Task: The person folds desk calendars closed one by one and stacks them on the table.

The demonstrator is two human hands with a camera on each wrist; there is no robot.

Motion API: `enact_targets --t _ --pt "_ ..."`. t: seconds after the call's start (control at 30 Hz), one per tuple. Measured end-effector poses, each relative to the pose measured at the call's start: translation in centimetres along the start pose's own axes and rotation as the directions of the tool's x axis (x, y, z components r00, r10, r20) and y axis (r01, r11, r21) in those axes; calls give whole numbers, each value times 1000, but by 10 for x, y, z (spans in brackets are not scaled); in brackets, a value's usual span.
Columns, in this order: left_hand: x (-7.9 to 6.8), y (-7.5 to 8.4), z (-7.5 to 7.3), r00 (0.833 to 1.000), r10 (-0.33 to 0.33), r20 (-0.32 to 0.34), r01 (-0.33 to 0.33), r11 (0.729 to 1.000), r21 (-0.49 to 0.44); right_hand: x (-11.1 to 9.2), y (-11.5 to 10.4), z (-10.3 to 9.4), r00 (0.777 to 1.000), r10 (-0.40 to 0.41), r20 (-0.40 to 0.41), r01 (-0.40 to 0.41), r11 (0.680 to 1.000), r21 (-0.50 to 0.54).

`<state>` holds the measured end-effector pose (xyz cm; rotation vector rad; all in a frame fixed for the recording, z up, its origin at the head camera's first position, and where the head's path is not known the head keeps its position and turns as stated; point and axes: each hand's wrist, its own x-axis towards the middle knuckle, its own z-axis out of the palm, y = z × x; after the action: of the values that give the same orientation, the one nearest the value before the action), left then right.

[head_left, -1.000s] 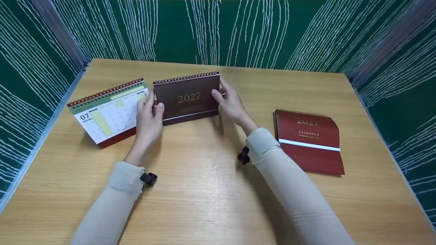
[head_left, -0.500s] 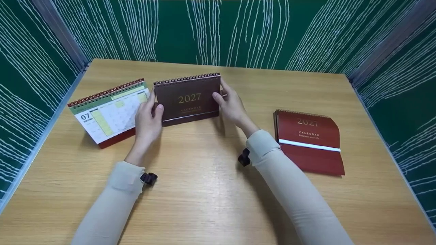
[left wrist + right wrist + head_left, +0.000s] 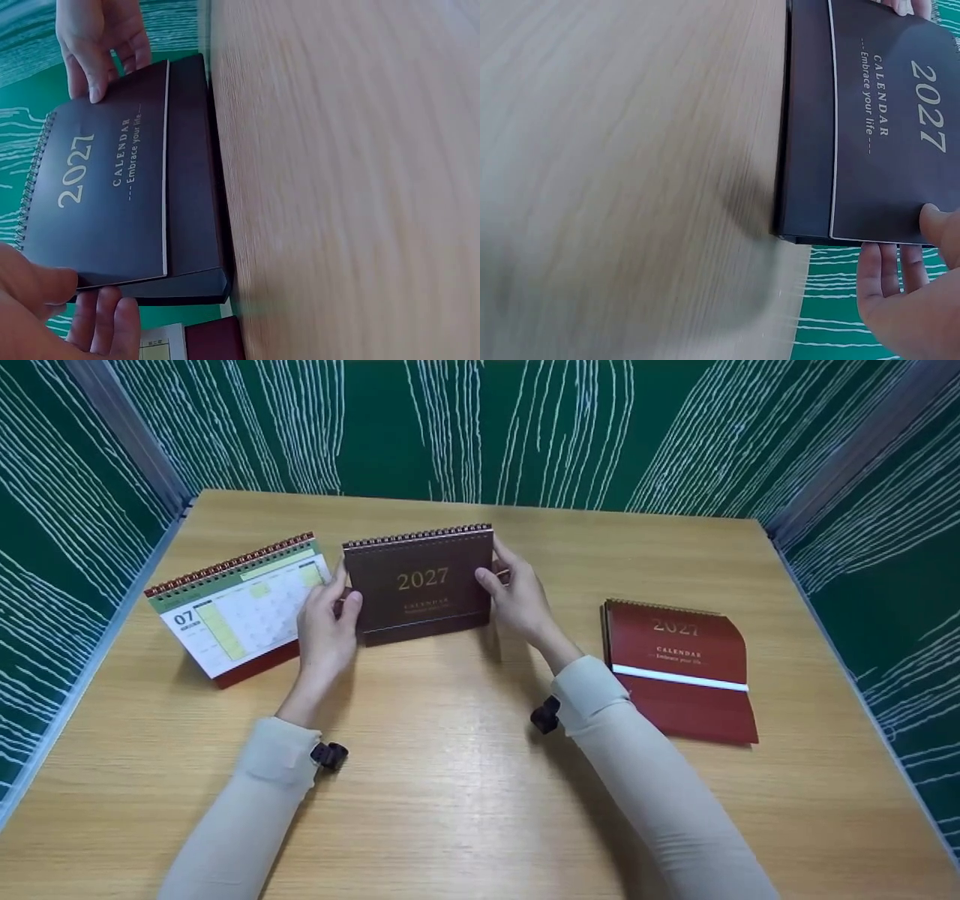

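A dark brown 2027 desk calendar (image 3: 424,589) stands tilted on the table, its spiral binding along the top edge. My left hand (image 3: 328,622) grips its left side, thumb on the front cover and fingers behind. At the opposite side my right hand (image 3: 521,596) holds the edge the same way, with the thumb pressed to the cover. In the left wrist view the calendar (image 3: 112,180) shows its gold lettering and folded base, which meets the tabletop. The right wrist view shows the right hand's fingers (image 3: 889,274) curled at the calendar's side.
Just left of the left hand, a second desk calendar (image 3: 247,611) stands open to a page marked 07. A red 2027 calendar (image 3: 679,682) with a white band lies at the right of the wooden table (image 3: 450,810). Green walls with white streaks (image 3: 397,435) enclose the table.
The brown calendar has shifted slightly right and towards me, with the right hand moving along with it. The left hand has hardly moved. The other two calendars stay in place.
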<state>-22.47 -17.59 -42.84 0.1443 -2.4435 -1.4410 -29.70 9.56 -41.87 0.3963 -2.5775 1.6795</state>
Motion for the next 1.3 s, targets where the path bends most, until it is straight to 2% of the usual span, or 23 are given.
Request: enact_targets --t 0.13,0.43,0.9,1.07,1.13,1.3 --pt "-2 4 5 1000 17 14 -17 1000 -22 -9 2 -10 999 -25 -21 25 999 -24" --pt "-8 14 23 998 25 54 -22 998 -51 -27 9 -32 998 25 -55 -26 999 -26" --pt "-4 37 49 987 94 130 -85 994 -70 -50 13 -66 987 84 -137 -90 995 -38" --pt "-2 41 57 982 124 143 -111 989 -98 -55 15 -75 984 70 -166 -75 997 -23" --pt "0 43 59 980 125 156 -108 988 -113 -56 15 -78 982 65 -180 -68 998 -11" --pt "2 48 61 975 78 209 -46 987 -153 -59 16 -80 977 69 -201 -65 998 25"
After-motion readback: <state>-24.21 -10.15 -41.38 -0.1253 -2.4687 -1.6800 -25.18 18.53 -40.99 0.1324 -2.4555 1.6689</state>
